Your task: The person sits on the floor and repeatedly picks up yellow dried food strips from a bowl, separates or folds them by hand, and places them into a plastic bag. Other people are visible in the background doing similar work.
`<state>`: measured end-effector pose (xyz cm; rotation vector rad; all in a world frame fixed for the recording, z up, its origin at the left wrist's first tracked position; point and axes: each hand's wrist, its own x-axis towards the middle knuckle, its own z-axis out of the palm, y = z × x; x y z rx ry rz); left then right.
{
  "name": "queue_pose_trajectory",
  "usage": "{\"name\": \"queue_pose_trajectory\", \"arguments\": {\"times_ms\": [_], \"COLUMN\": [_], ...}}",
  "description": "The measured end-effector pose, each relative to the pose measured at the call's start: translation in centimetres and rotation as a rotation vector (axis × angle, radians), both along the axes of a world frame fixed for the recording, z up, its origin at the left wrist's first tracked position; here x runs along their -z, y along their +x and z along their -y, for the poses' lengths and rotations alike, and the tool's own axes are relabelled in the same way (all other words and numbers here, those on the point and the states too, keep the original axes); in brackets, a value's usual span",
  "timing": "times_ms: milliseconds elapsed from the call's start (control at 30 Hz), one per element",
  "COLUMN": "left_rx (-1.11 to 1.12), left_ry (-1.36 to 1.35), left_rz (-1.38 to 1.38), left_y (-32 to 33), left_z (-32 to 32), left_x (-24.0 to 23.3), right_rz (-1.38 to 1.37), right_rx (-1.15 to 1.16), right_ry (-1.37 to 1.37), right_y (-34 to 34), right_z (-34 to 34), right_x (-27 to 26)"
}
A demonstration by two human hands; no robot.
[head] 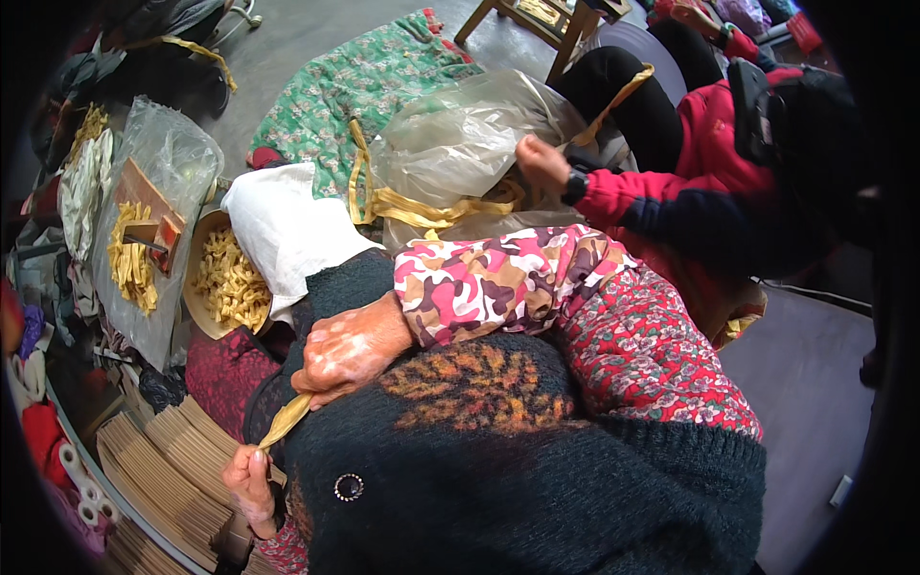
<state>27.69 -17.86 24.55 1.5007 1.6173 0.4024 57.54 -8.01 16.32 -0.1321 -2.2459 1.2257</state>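
My left hand [251, 478] pinches the lower end of a short yellow strip, which looks like tofu skin [286, 422]. At its upper end, the fingers of my right hand [345, 353] close on the same strip. It stretches between the two hands, twisted narrow near the left fingertips, in front of my dark knitted top. Beyond my right hand, a white cloth [298, 233] covers my leg. A round tub [192, 305] beside it holds many short, folded or knotted yellow pieces [233, 280].
A wooden board with an upright block [147, 205] and cut strips [131, 262] sits on plastic sheeting [180, 136]. Flattened cardboard [162, 467] is stacked lower left. A co-worker's hand [543, 165] is near long yellow strips [438, 208] and a plastic bag [460, 136].
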Motion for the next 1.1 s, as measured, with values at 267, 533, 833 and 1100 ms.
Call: {"name": "queue_pose_trajectory", "arguments": {"times_ms": [267, 533, 833, 1100], "left_rx": [0.021, -0.032, 0.011, -0.046], "left_ry": [0.033, 0.019, 0.055, 0.028], "left_rz": [-0.01, 0.005, -0.013, 0.016], "left_y": [1.5, 2.4, 2.4, 2.5], "left_z": [-0.7, -0.4, -0.7, -0.5], "left_x": [0.0, 0.2, 0.0, 0.2], "right_rz": [-0.068, -0.054, -0.057, -0.055], "right_rx": [0.036, 0.065, 0.071, 0.084], "right_ry": [0.004, 0.018, 0.008, 0.023], "right_y": [1.5, 2.1, 1.7, 1.7], "right_z": [-0.2, 0.2, 0.2, 0.2], "right_x": [0.3, 0.6, 0.7, 0.7]}}
